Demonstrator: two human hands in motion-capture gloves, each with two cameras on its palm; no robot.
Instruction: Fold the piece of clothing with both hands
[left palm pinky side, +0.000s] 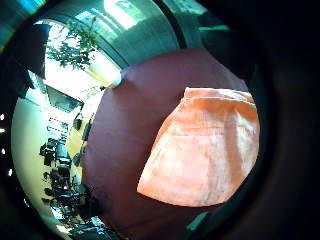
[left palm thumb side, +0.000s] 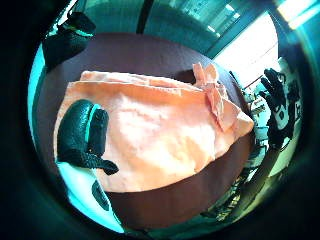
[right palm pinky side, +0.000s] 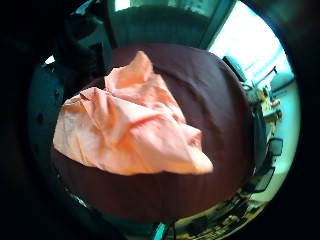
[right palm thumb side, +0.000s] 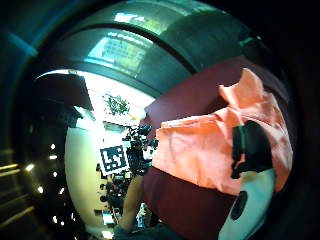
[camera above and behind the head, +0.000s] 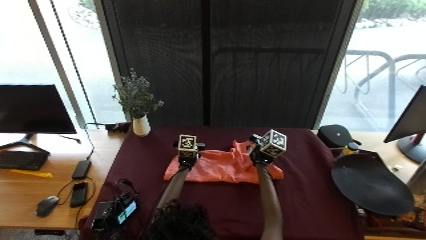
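Clearly the orange garment (camera above and behind the head: 223, 170) is light, soft and crumple-prone — best pinched at its corners; left hand (camera above and behind the head: 186, 156) and right hand (camera above and behind the head: 261, 156) hover over it on the worktop (camera above and behind the head: 219, 200), finger state hidden — I cannot tell

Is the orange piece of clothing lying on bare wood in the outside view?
No, the orange piece of clothing lies on the dark red tablecloth, which covers the table under it.

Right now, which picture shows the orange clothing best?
The left thumb side palm view: the orange clothing shows almost whole there, on the maroon tablecloth. The other palm views show parts or odd angles; the outside view shows it small, with the hands partly covering it.
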